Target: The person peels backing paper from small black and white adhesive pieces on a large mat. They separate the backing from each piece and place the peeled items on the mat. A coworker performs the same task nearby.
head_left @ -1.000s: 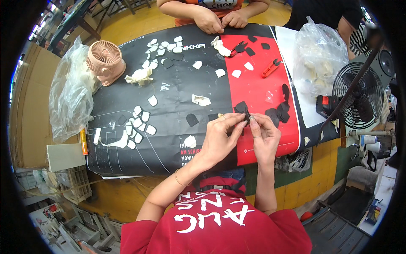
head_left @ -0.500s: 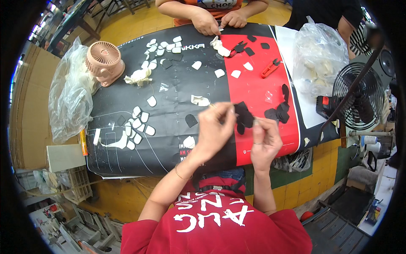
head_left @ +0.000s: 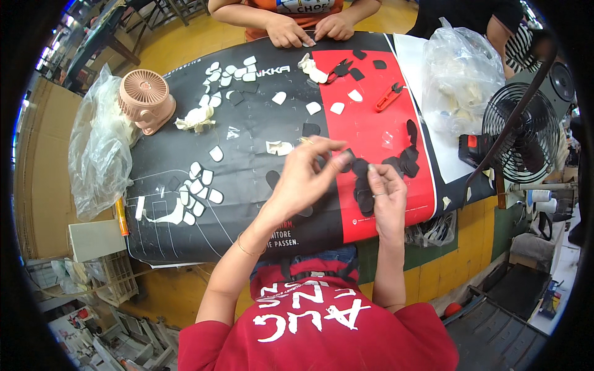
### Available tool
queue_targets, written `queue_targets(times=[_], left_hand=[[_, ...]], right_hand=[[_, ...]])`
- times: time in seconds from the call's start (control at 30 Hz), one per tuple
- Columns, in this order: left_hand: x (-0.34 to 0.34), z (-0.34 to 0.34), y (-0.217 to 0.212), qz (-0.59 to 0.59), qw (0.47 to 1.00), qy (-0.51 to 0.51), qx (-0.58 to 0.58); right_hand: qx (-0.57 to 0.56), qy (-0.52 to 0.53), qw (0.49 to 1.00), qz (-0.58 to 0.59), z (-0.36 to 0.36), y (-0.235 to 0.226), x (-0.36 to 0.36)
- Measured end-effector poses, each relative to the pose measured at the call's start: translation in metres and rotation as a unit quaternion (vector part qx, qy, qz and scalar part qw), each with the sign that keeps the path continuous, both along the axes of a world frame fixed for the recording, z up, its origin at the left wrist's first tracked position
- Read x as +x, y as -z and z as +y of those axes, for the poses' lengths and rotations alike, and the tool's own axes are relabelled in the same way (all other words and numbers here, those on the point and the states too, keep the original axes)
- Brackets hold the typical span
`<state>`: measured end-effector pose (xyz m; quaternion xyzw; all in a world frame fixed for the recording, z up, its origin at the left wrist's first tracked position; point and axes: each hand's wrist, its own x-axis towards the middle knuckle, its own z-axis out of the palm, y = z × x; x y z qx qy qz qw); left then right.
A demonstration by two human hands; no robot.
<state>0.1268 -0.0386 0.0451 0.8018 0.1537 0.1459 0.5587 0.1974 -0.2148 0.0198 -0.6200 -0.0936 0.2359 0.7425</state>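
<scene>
My left hand (head_left: 306,176) is raised over the middle of the table, its thumb and fingers pinching a small dark piece (head_left: 348,159). Close by on the right, my right hand (head_left: 387,188) has thumb and fingertips pressed together; what they hold is too small to make out. Between the hands, black rounded pieces (head_left: 364,196) overlap on the red part of the mat. More black pieces (head_left: 405,162) lie just right of my right hand. Beyond my left hand are a single black piece (head_left: 311,129) and a white curved scrap (head_left: 279,148).
White rounded pieces (head_left: 215,196) lie in groups on the mat's black side. A pink fan (head_left: 146,102) and a plastic bag (head_left: 99,148) stand left. Red snips (head_left: 389,98), a bag (head_left: 464,77) and a black fan (head_left: 520,133) are right. Another person's hands (head_left: 309,31) work opposite.
My hands have shifted slightly, and my left fingers now show a dark piece. A black piece shows beyond my left hand where none lay before. The whole view has moved a little.
</scene>
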Motion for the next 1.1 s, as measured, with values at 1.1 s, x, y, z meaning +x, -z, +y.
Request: queue_targets(times=[1.1], left_hand=[[-0.044,-0.013,0.017,-0.007,0.988,-0.078,-0.133]], right_hand=[[-0.025,-0.162,0.981,-0.101,0.022,-0.017,-0.018]])
